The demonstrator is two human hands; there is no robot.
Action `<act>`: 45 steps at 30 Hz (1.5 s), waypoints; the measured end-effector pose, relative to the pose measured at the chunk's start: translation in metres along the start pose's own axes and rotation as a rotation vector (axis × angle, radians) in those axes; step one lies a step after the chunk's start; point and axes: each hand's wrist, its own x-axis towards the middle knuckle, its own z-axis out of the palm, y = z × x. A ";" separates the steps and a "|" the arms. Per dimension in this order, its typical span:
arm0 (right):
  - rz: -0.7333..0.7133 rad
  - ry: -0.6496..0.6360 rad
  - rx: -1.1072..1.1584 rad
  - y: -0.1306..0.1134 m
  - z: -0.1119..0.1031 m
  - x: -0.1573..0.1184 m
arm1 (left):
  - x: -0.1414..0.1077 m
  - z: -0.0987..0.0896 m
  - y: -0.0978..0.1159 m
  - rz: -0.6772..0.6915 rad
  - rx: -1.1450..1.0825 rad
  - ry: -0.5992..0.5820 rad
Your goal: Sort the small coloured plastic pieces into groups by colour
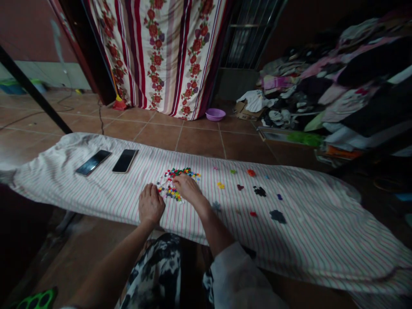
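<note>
A mixed pile of small colourful pieces (178, 172) lies mid-cloth; their exact kind is too small to tell. My left hand (150, 203) rests palm down at the pile's near left edge, fingers laid out on the cloth. Over the pile's right part is my right hand (188, 187), its fingertips pinched among the pieces; what they hold is hidden. To the right, pieces are sorted by colour into little groups, among them a black group (260, 191), a dark grey group (277, 216), an orange group (251, 172) and a yellow group (220, 185).
A striped cloth (309, 240) covers the long surface before me. Two phones, one dark phone (93, 162) and one light-edged phone (125, 161), lie on its left. Beyond are a floral curtain (174, 56), a purple basin (215, 114) and heaped clothes (322, 81).
</note>
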 end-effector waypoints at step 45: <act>0.046 0.147 0.136 0.002 0.012 0.009 | -0.001 -0.004 0.001 0.045 0.107 0.024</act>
